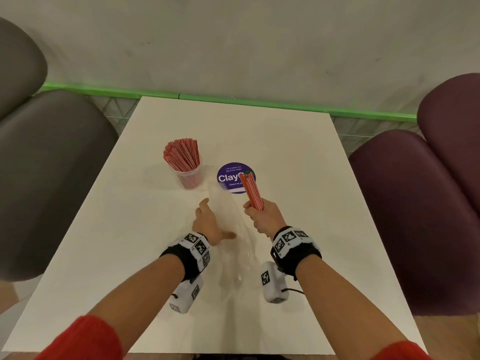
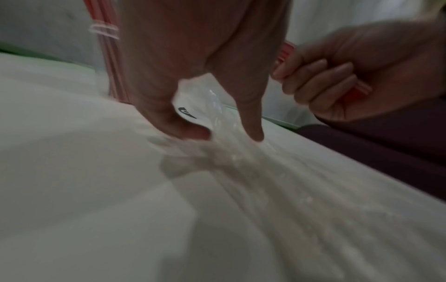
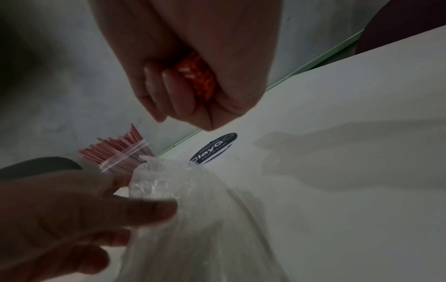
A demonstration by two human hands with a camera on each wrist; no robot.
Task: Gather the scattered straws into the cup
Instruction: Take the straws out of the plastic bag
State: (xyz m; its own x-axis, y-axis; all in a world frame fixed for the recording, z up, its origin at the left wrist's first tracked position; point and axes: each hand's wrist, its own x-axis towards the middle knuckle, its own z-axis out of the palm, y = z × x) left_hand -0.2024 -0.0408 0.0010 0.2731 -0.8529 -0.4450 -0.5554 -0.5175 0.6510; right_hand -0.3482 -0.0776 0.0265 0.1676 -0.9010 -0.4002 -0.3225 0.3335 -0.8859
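Note:
A clear plastic cup stands upright at the table's middle left, packed with red-and-white straws; the right wrist view shows the cup too. My right hand grips a bundle of the same straws, held upright above the table to the right of the cup. In the right wrist view the bundle's lower ends show inside the fist. My left hand lies with spread fingers on a crumpled clear plastic bag, its fingertips pressing the film down.
A round purple sticker is stuck on the white table behind the held bundle. Grey padded seats flank the table on the left and purple ones on the right. A wall stands beyond the far edge.

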